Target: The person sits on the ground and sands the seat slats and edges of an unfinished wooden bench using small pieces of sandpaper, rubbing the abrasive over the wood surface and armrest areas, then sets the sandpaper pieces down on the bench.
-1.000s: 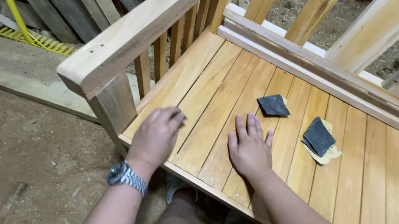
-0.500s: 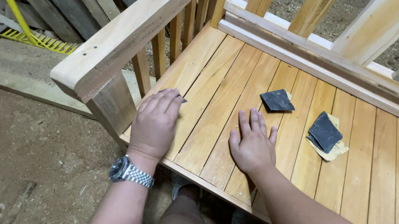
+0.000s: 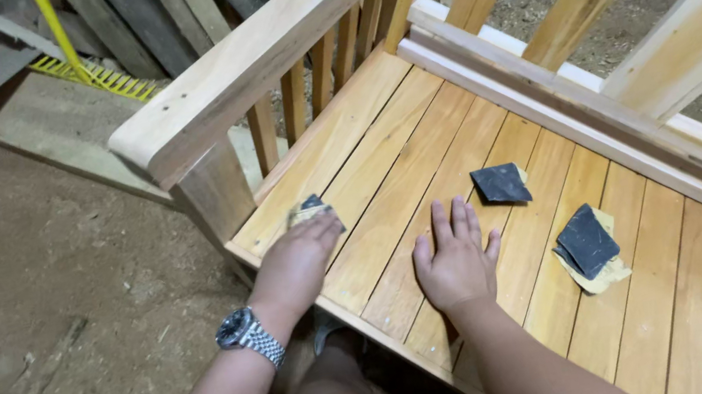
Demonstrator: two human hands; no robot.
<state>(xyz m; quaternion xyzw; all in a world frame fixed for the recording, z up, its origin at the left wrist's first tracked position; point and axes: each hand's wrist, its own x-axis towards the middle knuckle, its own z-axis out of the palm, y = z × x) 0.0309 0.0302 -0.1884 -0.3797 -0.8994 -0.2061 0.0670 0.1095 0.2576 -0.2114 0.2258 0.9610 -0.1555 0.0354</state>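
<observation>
My left hand, with a metal watch on its wrist, presses a folded piece of dark sandpaper onto the slats at the front left corner of a wooden bench seat. Flat on the slats a little to the right lies my right hand, fingers spread, holding nothing. A loose dark sandpaper square lies just beyond its fingertips. Another sandpaper piece with a yellowish backing lies further right on the seat.
The bench's armrest and its upright spindles run along the left side, the backrest rails along the far right. Dirt floor lies to the left. Planks and a yellow strip lean at the top left.
My left hand with the sandpaper slid forward along the slats near the armrest post, then drew back toward the front edge. My right hand stayed flat in place.
</observation>
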